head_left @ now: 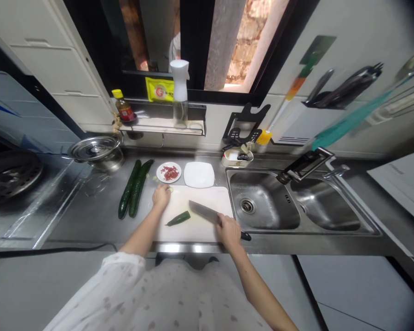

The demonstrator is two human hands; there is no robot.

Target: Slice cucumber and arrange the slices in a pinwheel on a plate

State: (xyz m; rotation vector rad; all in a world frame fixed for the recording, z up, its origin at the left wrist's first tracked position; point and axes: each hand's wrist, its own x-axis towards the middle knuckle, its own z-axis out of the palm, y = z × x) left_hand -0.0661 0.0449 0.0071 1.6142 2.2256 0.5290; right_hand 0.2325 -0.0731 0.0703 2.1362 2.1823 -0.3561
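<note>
My right hand (229, 231) is wrapped round the black handle of a kitchen knife (204, 211). Its broad blade points up and left over the white cutting board (207, 232). On the board below the blade lies a dark green vegetable piece (178, 218) tapering to a point at its left. At the board's upper left corner is my left hand (161, 196), fingers drawn together beside a small pale green bit (170, 189); whether they grip it is unclear. Two long cucumbers (134, 188) rest side by side on the counter to the left.
Behind the board stand a round plate (159, 174) with chopped red pieces and a white square dish (199, 174). A double sink (265, 202) lies to the right, a lidded steel pot (100, 151) at the back left. A shelf (162, 126) holds bottles; a knife holder (296, 122) hangs right.
</note>
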